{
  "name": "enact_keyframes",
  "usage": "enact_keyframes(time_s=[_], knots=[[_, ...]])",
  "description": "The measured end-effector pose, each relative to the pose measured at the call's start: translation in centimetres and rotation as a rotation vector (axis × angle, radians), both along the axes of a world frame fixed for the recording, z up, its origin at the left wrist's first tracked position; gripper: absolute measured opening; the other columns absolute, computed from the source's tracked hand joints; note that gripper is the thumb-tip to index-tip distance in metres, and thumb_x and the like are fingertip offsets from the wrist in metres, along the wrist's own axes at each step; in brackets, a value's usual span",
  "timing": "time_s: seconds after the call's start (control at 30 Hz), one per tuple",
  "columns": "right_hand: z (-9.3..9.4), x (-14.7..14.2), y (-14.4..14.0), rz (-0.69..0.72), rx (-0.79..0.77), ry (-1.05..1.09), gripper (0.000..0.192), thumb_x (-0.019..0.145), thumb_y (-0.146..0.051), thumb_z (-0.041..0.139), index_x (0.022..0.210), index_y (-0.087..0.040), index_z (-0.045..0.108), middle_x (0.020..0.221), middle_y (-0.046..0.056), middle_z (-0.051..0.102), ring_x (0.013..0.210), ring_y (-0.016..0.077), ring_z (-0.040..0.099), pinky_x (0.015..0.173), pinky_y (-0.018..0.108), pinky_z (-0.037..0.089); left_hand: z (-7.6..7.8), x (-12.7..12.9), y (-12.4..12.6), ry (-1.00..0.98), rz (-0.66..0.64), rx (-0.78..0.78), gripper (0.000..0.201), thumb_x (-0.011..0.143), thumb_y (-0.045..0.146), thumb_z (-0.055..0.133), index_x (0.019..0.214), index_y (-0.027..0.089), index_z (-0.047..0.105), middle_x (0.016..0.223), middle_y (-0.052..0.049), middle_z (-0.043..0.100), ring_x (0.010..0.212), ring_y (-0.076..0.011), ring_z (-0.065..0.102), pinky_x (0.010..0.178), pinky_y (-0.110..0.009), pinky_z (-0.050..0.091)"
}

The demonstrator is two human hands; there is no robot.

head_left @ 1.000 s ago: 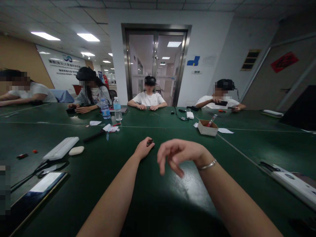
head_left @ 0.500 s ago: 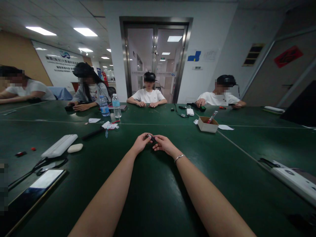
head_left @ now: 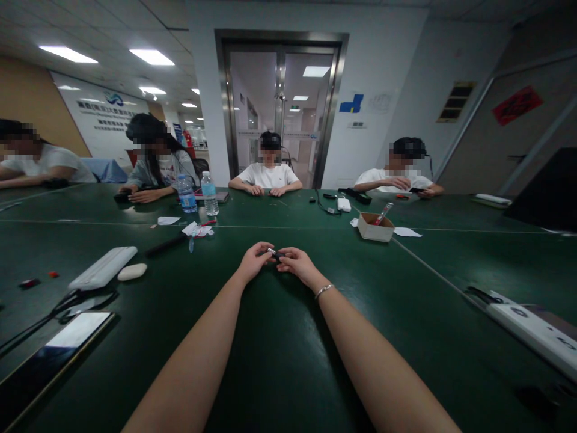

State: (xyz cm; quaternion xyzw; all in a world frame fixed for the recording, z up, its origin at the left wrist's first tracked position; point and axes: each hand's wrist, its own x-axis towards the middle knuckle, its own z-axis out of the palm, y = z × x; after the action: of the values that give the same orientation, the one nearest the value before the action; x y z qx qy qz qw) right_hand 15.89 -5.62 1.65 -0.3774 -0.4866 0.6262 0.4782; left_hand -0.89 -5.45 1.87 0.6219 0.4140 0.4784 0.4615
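Both my hands meet over the green table (head_left: 279, 337), fingertips around one small black object with a shiny silver end (head_left: 276, 255). It could be a USB stick, but its size and my fingers keep me from telling. My left hand (head_left: 255, 263) pinches the silver end between thumb and fingers. On the other side, my right hand (head_left: 298, 266) grips the dark end, with its lower fingers curled. A silver bracelet (head_left: 323, 291) circles my right wrist.
To the left lie a phone (head_left: 67, 346), a white power bank (head_left: 103, 267) and a cream oval case (head_left: 132, 272). Ahead stand two water bottles (head_left: 210, 193) and a small cardboard box (head_left: 375, 230). A white device (head_left: 532, 319) is at right. Several people sit across the table.
The small object has turned to lie flatter between my fingers, showing more of its silver end. The view has shifted slightly right. The person at far right has lifted a hand off a dark item.
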Motion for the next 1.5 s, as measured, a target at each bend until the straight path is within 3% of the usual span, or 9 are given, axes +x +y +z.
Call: enact_keyframes(time_s=[0.27,0.43,0.63,0.8,0.97,1.13,1.3,1.5], knots=[[0.2,-0.1,-0.1,-0.020,-0.017,-0.002,0.011,0.084,-0.004,0.054,0.093,-0.011,0.056,0.070,0.004,0.062,0.055,0.0120,0.065,0.056,0.020,0.057,-0.3,0.0,0.2,0.009,0.047,0.015,0.034,0.072,0.038,0.064,0.097,0.015,0.058,0.091,-0.007,0.065,0.074,-0.0159,0.064,0.065,-0.027,0.049],[0.1,0.1,0.0,-0.017,-0.002,-0.019,0.015,0.082,-0.002,0.056,0.094,-0.011,0.057,0.075,0.003,0.060,0.055,0.0110,0.065,0.056,0.019,0.057,-0.6,0.0,0.4,0.065,0.101,0.014,0.037,0.070,0.046,0.065,0.087,0.014,0.060,0.077,-0.005,0.065,0.070,-0.0156,0.062,0.062,-0.026,0.047],[-0.4,0.2,0.3,0.002,0.031,-0.016,0.021,0.078,0.001,0.057,0.095,-0.011,0.059,0.089,0.005,0.059,0.057,0.0098,0.065,0.059,0.020,0.058,-0.5,-0.2,0.0,0.365,0.251,0.079,0.048,0.074,0.063,0.050,0.062,0.017,0.055,0.052,0.002,0.056,0.050,-0.0125,0.052,0.052,-0.024,0.037],[-0.4,0.1,0.3,0.014,0.023,-0.022,0.025,0.076,0.001,0.061,0.097,-0.012,0.060,0.093,0.006,0.061,0.058,0.0092,0.065,0.058,0.019,0.058,-0.2,-0.5,-0.3,0.522,0.283,0.126,0.055,0.078,0.065,0.040,0.054,0.018,0.053,0.048,0.002,0.051,0.048,-0.0124,0.047,0.051,-0.025,0.031],[0.1,0.2,0.0,0.004,-0.025,-0.005,0.019,0.080,-0.001,0.057,0.097,-0.009,0.059,0.085,0.007,0.064,0.058,0.0112,0.066,0.058,0.019,0.057,-0.6,-0.5,0.0,0.386,0.249,0.125,0.041,0.076,0.057,0.050,0.066,0.018,0.057,0.057,0.002,0.055,0.055,-0.0127,0.050,0.055,-0.025,0.036],[0.3,0.0,-0.1,-0.017,-0.031,-0.003,0.015,0.084,-0.002,0.054,0.097,-0.008,0.058,0.075,0.007,0.064,0.058,0.0119,0.066,0.057,0.019,0.057,-0.9,-0.4,0.4,0.146,0.111,0.196,0.028,0.072,0.040,0.062,0.090,0.018,0.060,0.082,-0.002,0.061,0.076,-0.0140,0.056,0.071,-0.025,0.044],[0.4,-0.1,-0.2,-0.012,-0.039,-0.031,0.016,0.083,-0.001,0.054,0.097,-0.008,0.058,0.074,0.006,0.065,0.054,0.0110,0.065,0.054,0.018,0.056,-1.1,-0.3,0.5,0.161,0.113,0.087,0.030,0.081,0.044,0.049,0.094,0.019,0.059,0.073,-0.001,0.057,0.065,-0.0130,0.053,0.061,-0.025,0.042],[0.4,0.0,-0.2,0.007,-0.025,-0.020,0.017,0.080,-0.001,0.059,0.094,-0.009,0.060,0.077,0.006,0.065,0.056,0.0116,0.065,0.056,0.019,0.056,-0.9,-0.3,0.4,0.191,0.132,0.108,0.027,0.079,0.031,0.050,0.103,0.020,0.056,0.076,0.000,0.055,0.066,-0.0120,0.052,0.063,-0.024,0.042]])
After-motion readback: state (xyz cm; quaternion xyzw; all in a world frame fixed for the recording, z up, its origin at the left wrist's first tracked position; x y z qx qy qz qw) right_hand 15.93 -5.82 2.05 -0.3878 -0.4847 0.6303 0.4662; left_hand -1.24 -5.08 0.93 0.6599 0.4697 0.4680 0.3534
